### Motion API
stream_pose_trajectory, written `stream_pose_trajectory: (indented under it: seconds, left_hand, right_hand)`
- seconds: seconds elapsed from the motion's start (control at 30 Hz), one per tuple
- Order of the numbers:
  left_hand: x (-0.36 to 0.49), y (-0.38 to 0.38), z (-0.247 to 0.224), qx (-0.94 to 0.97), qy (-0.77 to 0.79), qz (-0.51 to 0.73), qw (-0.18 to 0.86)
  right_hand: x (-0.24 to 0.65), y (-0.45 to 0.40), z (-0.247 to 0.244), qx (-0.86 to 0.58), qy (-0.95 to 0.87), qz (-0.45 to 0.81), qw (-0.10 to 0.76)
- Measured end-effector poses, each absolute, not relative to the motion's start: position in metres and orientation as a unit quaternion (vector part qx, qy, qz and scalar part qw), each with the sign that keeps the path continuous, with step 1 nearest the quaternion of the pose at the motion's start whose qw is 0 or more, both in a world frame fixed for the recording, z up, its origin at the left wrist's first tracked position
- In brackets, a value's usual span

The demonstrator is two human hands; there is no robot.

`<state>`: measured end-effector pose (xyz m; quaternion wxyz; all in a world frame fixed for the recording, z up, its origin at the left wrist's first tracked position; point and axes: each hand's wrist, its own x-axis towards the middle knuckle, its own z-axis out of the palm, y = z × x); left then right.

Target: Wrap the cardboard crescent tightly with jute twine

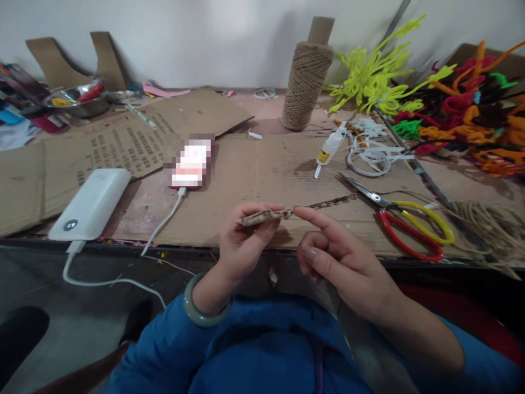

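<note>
The flat brown piece (262, 218) is left of the scissors (374, 198), pinched between thumb and fingers of the left grip (241, 241), its right end jutting past the thumb. The right grip (348, 268) points an index finger at that end; whether it holds anything, I cannot tell. A white bottle (330, 143) lies just beyond the scissors' tips, the twine spool (307, 82) farther beyond.
</note>
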<state>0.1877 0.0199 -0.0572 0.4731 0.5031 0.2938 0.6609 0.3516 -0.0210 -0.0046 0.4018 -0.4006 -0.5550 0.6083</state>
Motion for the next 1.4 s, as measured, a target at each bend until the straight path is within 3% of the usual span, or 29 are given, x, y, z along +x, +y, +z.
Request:
stream_pose_trajectory:
  seconds: [0.4,0.83,1.07,1.17,1.27,1.4]
  left_hand:
    - [0.186,0.018,-0.066,0.545,0.296,0.654,0.434]
    - [0.182,0.017,-0.062,0.612,0.308,0.627,0.371]
    - [0.184,0.015,-0.057,0.592,0.326,0.619,0.4]
    - [0.186,0.02,-0.054,0.532,0.357,0.616,0.459]
    - [0.187,0.026,-0.055,0.463,0.387,0.609,0.514]
    - [0.187,0.031,-0.054,0.403,0.408,0.589,0.57]
  right_hand:
    - [0.355,-0.024,-0.002,-0.417,-0.564,0.609,0.371]
    - [0.356,-0.013,-0.004,-0.367,-0.41,0.731,0.402]
    - [0.363,-0.016,0.0,-0.255,-0.397,0.797,0.376]
    - [0.37,-0.02,0.007,-0.236,-0.459,0.734,0.442]
    - [0.374,-0.022,0.016,-0.321,-0.533,0.568,0.538]
    - [0.377,-0.015,0.02,-0.461,-0.65,0.29,0.529]
